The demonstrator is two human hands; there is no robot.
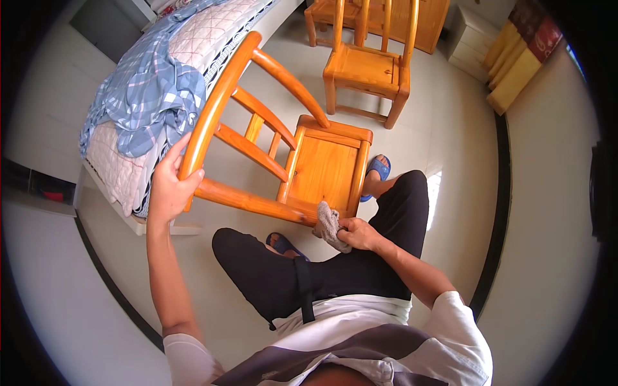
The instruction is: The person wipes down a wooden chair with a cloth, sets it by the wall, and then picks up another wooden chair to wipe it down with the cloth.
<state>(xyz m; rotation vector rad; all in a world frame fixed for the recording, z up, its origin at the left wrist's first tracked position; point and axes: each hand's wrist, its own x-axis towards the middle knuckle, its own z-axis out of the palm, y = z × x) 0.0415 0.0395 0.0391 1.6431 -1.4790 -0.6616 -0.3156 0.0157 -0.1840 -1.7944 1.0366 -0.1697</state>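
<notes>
**Wooden chair (pixel 325 164) steadied, grey cloth (pixel 330 228) at its corner**

The left hand (pixel 170 186) is clamped on the chair's back; the seat lies between the hands. Well apart from it, the right hand (pixel 359 233) grips the bunched cloth. A firm left hold and flatter cloth should give steadier contact. Far beyond the right hand, a white cabinet (pixel 467 42) hides any contents.

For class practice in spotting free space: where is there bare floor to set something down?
Bare floor lies between the rear chair and the dark skirting at right; another patch lies between that chair and the bed. Around the near chair it is crowded: legs, left hand, and right hand holding a cloth.
</notes>
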